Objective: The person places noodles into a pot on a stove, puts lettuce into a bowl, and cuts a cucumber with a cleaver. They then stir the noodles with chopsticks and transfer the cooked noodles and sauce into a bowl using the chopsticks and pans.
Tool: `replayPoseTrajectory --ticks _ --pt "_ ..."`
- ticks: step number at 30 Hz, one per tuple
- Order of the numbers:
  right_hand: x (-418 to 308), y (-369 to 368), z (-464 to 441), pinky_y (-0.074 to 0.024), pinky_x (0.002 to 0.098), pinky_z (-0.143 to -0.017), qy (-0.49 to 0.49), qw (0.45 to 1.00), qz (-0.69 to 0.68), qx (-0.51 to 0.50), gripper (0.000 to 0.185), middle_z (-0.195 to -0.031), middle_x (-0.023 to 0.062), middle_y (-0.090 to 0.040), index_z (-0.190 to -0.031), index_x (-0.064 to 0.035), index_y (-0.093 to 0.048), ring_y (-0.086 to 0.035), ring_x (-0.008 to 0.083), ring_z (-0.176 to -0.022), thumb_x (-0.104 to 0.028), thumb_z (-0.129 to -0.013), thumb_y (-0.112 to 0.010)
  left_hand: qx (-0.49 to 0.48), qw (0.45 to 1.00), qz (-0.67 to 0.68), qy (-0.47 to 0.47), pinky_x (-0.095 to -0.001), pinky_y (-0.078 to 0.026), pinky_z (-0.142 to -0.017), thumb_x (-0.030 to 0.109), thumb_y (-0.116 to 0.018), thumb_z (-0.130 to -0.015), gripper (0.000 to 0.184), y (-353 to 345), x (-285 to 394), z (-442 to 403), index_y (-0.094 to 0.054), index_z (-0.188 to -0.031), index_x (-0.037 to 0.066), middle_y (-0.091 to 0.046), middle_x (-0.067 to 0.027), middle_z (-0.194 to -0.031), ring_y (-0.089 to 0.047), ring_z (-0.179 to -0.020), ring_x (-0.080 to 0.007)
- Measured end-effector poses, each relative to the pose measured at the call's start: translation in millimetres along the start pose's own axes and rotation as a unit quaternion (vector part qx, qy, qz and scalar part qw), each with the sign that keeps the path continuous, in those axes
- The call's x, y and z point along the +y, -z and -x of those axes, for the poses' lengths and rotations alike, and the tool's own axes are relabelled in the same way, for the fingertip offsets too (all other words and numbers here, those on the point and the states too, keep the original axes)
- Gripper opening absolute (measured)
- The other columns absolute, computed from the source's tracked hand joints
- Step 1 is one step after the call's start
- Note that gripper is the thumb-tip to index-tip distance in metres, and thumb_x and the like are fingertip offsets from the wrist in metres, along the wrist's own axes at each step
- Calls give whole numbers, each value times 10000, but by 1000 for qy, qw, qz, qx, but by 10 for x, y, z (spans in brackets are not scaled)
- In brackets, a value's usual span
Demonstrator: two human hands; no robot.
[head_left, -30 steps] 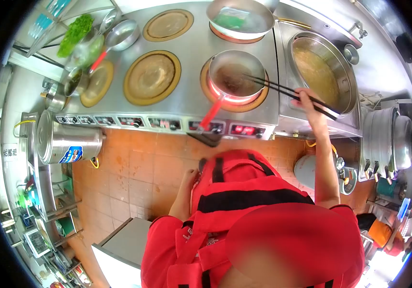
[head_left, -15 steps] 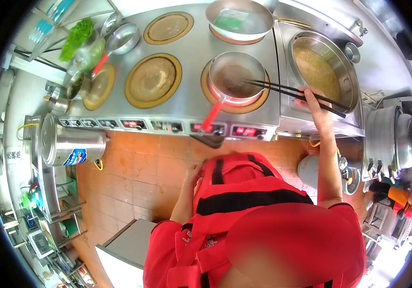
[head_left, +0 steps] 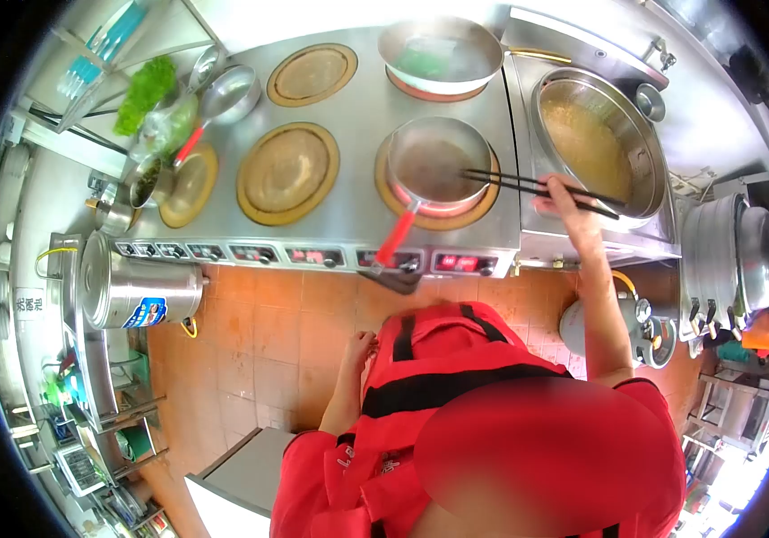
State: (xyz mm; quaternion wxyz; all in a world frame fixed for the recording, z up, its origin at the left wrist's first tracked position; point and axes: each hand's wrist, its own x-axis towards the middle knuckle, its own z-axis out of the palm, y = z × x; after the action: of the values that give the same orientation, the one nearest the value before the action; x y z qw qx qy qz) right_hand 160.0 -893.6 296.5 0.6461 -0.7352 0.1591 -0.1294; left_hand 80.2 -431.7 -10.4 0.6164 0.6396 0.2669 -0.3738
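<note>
Long black chopsticks (head_left: 528, 186) are held in my right hand (head_left: 564, 199), their tips inside a small pot (head_left: 439, 163) with brownish contents. The pot has a red handle (head_left: 397, 238) pointing toward me and rests on a burner with a reddish glow. Behind it, a wider pan (head_left: 441, 56) holds a green packet, blurred. Right of the burner stands a large steel pot (head_left: 658, 143) of yellowish liquid. My left hand (head_left: 363, 346) hangs low beside my red apron, touching nothing that I can make out; its fingers look curled.
Round hotplates (head_left: 287, 173) sit left of the pot. Farther left are another red-handled pot (head_left: 230, 93), leafy greens (head_left: 147, 93) and a steel drum (head_left: 147, 279). Stacked pans (head_left: 715, 260) stand at the right, with part of a person in orange and red (head_left: 764, 332) beyond.
The stove and pots appear lower in the view. My right hand still holds the chopsticks, whose tips have shifted slightly in the pot. The person at the right has moved behind the pans.
</note>
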Motion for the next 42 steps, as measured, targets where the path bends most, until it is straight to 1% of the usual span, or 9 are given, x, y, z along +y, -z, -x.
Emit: replayPoseTrajectory --ticks 6,11,15,19,24,31,34,38,42 --pt "-36 74 91 -546 245 -696 -1 1000 -12 -12 222 -907 109 -649 -1024 46 -643 -651 150 -767 -131 -918 -561 -22 1000 -4 7 -258 -429 -472 229 -574 -866 288 79 -95 -98 -560 -1000 -25 -595 -90 -757 -558 -580 -146" --pt "-201 159 159 -553 263 -720 39 999 19 21 241 -930 129 -633 -1046 48 -617 -659 182 -771 -152 -947 -527 -11 1000 -5 -4 -258 -431 -476 220 -574 -871 265 84 -94 -114 -562 -988 -17 -591 -86 -752 -554 -579 -148" --pt "-129 69 187 -552 267 -731 4 999 41 -12 231 -922 129 -633 -1052 47 -614 -658 179 -765 -137 -946 -523 -16 1000 10 -3 -261 -431 -479 208 -573 -877 249 64 -24 -95 -561 -984 -17 -591 -86 -753 -553 -576 -150" --pt "-163 92 178 -537 237 -684 3 1000 -4 6 229 -891 97 -647 -1068 33 -618 -647 151 -730 -132 -916 -578 -6 999 40 -18 -260 -428 -477 205 -577 -876 246 40 -17 -40 -560 -965 -23 -592 -89 -752 -555 -575 -151" --pt "-31 -72 143 -541 261 -719 -8 999 -21 -34 263 -925 125 -651 -1076 59 -608 -661 175 -764 -150 -926 -553 -27 999 -11 -13 -261 -422 -469 193 -573 -867 234 122 -66 -16 -561 -940 -29 -583 -87 -732 -549 -567 -147" --pt "-64 8 111 -549 277 -741 -12 997 -73 13 272 -974 155 -636 -1066 59 -611 -660 198 -803 -168 -924 -565 11 1000 -12 22 -256 -415 -456 183 -568 -864 245 58 14 154 -549 -975 -35 -578 -100 -741 -540 -550 -151" --pt "137 -100 28 -561 297 -763 0 999 -51 -14 277 -938 145 -626 -1044 60 -610 -651 203 -817 -186 -953 -523 7 999 -23 22 -256 -420 -465 180 -568 -865 254 73 10 157 -545 -1000 -34 -583 -108 -754 -543 -560 -154" --pt "1 -62 -2 -543 293 -790 -14 998 -65 16 284 -971 125 -618 -1081 37 -593 -650 199 -806 -209 -950 -535 8 1000 -7 6 -253 -431 -482 188 -577 -865 263 52 -42 113 -548 -1008 -31 -589 -106 -763 -552 -570 -154" --pt "225 -199 -111 -553 284 -744 -32 993 -112 -18 280 -975 140 -613 -1085 66 -594 -660 213 -800 -162 -924 -566 -4 1000 16 4 -255 -443 -497 192 -582 -868 264 40 57 168 -551 -1009 -28 -593 -103 -770 -565 -589 -156"
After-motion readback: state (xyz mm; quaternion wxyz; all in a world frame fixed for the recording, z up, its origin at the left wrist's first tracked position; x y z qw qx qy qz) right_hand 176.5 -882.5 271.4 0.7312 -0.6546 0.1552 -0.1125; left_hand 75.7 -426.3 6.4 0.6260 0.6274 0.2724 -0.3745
